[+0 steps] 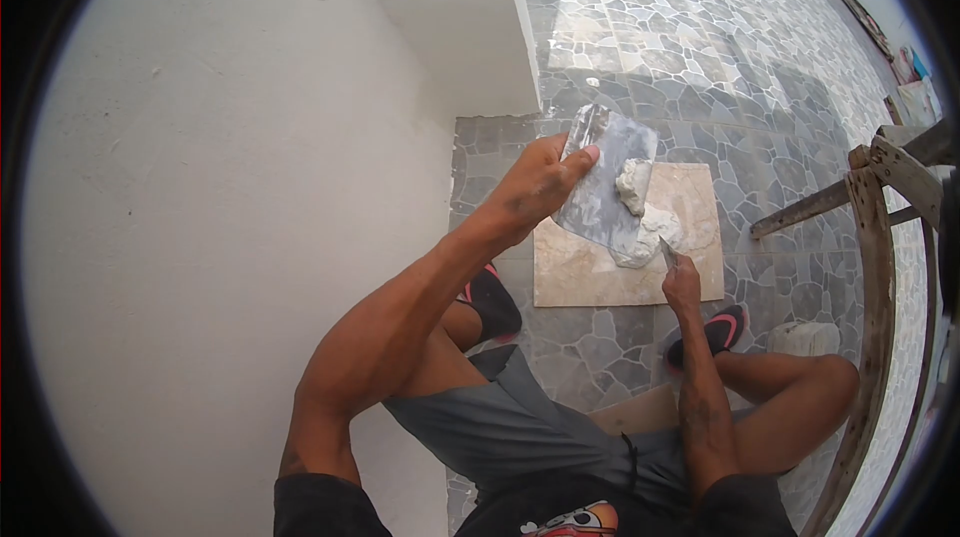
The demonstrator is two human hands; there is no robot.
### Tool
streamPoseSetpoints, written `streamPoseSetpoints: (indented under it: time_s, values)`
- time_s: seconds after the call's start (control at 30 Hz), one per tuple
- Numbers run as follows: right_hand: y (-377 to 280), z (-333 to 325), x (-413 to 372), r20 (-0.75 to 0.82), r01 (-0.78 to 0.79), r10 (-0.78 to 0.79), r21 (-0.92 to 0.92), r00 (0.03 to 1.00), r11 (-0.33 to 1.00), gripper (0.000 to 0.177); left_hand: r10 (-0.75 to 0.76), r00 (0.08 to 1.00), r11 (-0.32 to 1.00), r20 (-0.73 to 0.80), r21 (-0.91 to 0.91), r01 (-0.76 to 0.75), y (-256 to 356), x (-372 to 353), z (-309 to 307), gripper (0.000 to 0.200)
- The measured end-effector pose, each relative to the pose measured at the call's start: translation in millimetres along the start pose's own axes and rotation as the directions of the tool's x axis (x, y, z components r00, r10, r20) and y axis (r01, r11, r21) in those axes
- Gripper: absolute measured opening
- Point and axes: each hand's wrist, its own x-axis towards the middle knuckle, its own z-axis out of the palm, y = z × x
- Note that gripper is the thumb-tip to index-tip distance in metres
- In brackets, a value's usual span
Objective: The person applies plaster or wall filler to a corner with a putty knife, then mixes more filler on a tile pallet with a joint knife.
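Note:
My left hand point(553, 173) is closed on the edge of a flat metal plate point(612, 137), its thumb on the upper face. A lump of white paste point(632, 187) sits on the plate's right side. Below the plate, more white paste point(660, 225) lies on a beige tile point(690, 272) on the floor. My right hand point(682, 282) grips a small trowel point(668, 252), whose blade touches or nearly touches the paste on the tile; its handle is hidden in the fist.
A white wall point(230, 187) rises on the left, with a corner near the plate. Stone-patterned floor point(600, 347) surrounds the tile. A wooden stand point(868, 237) is close on the right. A pale block point(804, 339) lies beside my right knee.

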Motion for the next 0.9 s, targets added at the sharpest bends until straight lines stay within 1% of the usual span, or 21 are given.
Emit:
streamPoseSetpoints:
  time_s: [0.07,0.17,0.27,0.37,0.47,0.57,0.67,0.7,0.77,0.8,0.83,0.9]
  values:
    - [2,0,1,0.003,0.004,-0.004,-0.005,1.0,1.0,0.033,-0.006,1.0,1.0,-0.004,0.0,0.006,2,-1,1,0.033]
    - [-1,-2,2,0.009,-0.021,0.02,0.031,1.0,0.999,0.032,0.05,0.997,0.997,-0.063,-0.054,-0.054,4,-3,7,0.027]
    - [-4,-3,5,-0.083,0.024,-0.015,0.107,0.996,0.994,0.03,0.055,0.997,0.998,-0.061,-0.02,-0.056,-4,2,3,0.027]
    - [-11,-8,12,-0.098,0.039,-0.027,0.117,0.995,0.992,0.028,-0.001,1.0,1.0,-0.028,0.017,0.001,4,-3,3,0.034]
    - [-27,-21,19,-0.123,0.052,-0.032,0.168,0.992,0.984,0.026,0.013,0.999,1.0,-0.043,-0.026,-0.014,0,-1,2,0.034]
    - [-52,-42,31,-0.107,0.055,-0.029,0.246,0.994,0.968,0.024,0.014,0.998,0.999,-0.061,-0.028,-0.016,4,-4,3,0.034]
    - [-101,-76,44,-0.121,0.108,-0.065,0.398,0.991,0.911,0.026,0.007,0.995,0.999,-0.102,-0.05,-0.012,13,-11,-1,0.035]
    - [-120,-90,44,-0.154,0.187,-0.134,0.414,0.979,0.891,0.028,-0.001,0.992,0.998,-0.127,-0.06,-0.006,13,-13,-5,0.034]
    - [-162,-114,49,-0.222,0.346,-0.274,0.438,0.936,0.83,0.032,0.029,0.988,0.998,-0.153,-0.05,-0.037,12,-12,-23,0.034]
    - [-179,-122,53,-0.247,0.433,-0.361,0.392,0.899,0.811,0.036,0.044,0.985,0.998,-0.169,-0.047,-0.053,12,-11,-32,0.035]
    - [-194,-130,55,-0.263,0.514,-0.444,0.345,0.856,0.786,0.039,-0.001,0.98,0.999,-0.199,-0.052,-0.009,23,-15,-38,0.035]
    - [-222,-140,63,-0.258,0.643,-0.591,0.248,0.765,0.724,0.045,-0.016,0.973,0.999,-0.229,-0.053,0.004,26,-14,-57,0.036]
